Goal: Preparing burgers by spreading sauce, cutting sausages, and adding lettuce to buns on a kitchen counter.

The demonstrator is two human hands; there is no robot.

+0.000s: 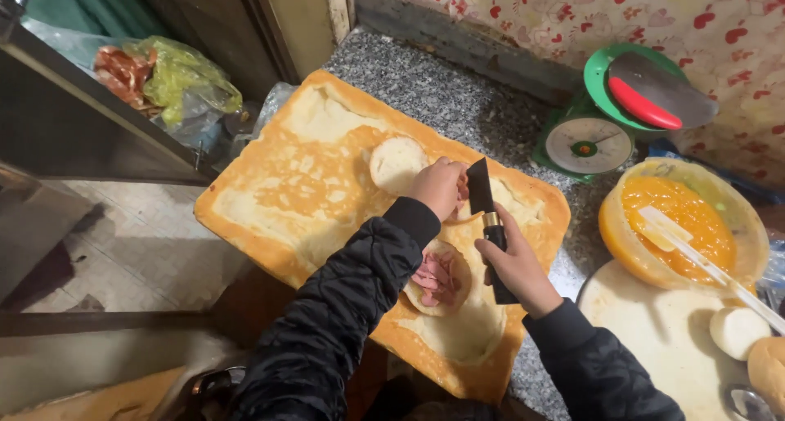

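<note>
My right hand (517,266) grips the black handle of a knife (482,199), blade pointing away from me over a worn orange cutting board (302,184). Just left of the blade, my left hand (440,186) is closed over something small and pinkish on the board; what it is stays partly hidden. A bun half (396,163) lies cut side up beside that hand. Another bun half with pink sliced meat (436,279) sits on the board below my left forearm.
An orange bowl of orange sauce (683,225) with a white spoon stands at right, beside a white round board (654,331) carrying bread pieces. A green kitchen scale (590,143) sits at the back on the granite counter (425,86). Plastic bags (163,78) lie far left.
</note>
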